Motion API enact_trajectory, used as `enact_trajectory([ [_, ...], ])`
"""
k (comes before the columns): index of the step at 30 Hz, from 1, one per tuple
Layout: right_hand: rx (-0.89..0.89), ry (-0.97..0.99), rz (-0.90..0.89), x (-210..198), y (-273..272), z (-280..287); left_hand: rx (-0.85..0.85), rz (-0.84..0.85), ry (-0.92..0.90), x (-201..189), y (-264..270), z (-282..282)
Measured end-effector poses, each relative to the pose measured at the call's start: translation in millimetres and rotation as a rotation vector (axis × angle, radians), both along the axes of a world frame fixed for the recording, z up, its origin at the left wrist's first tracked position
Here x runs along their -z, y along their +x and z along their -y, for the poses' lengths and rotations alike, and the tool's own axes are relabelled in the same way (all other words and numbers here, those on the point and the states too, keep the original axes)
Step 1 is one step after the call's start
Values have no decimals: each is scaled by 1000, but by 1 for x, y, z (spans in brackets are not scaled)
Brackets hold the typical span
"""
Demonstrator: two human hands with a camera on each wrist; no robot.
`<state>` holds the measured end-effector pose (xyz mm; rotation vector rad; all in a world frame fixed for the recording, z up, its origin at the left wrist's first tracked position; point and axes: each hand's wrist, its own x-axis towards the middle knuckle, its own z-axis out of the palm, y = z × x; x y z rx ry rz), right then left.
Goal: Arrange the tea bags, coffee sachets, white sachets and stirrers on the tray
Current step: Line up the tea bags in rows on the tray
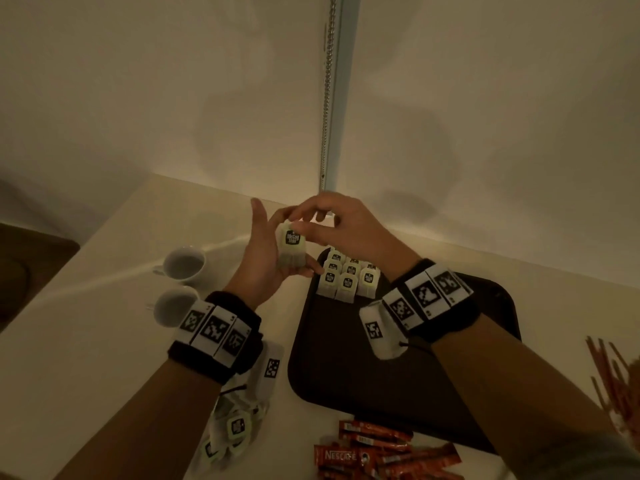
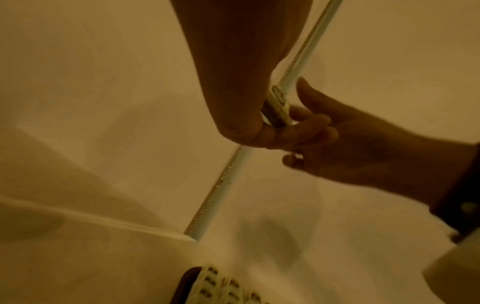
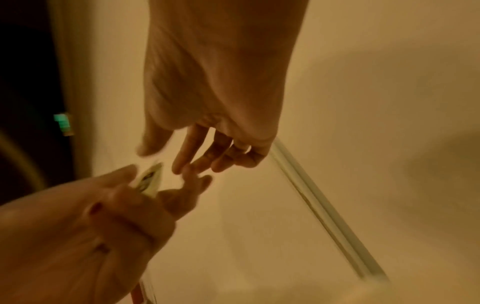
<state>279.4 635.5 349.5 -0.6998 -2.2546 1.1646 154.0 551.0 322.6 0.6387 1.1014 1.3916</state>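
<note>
1. Holding a small stack of tea bags (image 1: 292, 252) in our left hand (image 1: 263, 258), we keep its grip curled round the lower edge of the stack, above the surface (image 1: 104, 341) just off the tray's 11 o'clock corner.
2. We bring our right hand (image 1: 341, 225) to the top of that stack; its grip has fingers and thumb closing on the front bag's upper edge, though the blurred wrist views do not settle whether it has hold yet.
3. We see laid tea bags (image 1: 349, 280) in overlapping rows at 11 o'clock on the dark tray (image 1: 398, 375).
4. We judge the tea-bag step is in hand: next we peel one bag free and lay it beside the rows.
5. We note coffee sachets (image 1: 381, 452) at 6 o'clock off the tray, stirrers (image 1: 609, 382) at 3 o'clock, and loose tea bags (image 1: 232, 431) at 8 o'clock, all waiting.
</note>
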Motion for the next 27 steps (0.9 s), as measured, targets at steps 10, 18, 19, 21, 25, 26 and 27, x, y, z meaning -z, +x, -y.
enact_trajectory([
  [10,72,65,-66,-76,15,0,-112,-417,342,-38,8,10],
  [18,61,137,-141,-108,25,12,-108,-351,424,-53,19,12],
  [19,68,156,-146,-110,26,14,-93,-353,424,-53,20,11],
  [21,78,188,-141,-114,27,15,-93,-353,449,-54,22,11],
  [25,58,250,-99,-115,29,16,-194,-349,507,-65,25,9],
  [26,58,256,-93,-114,29,16,-214,-345,508,-66,25,9],
  [27,62,258,-94,-113,30,16,-218,-338,503,-68,25,8],
])
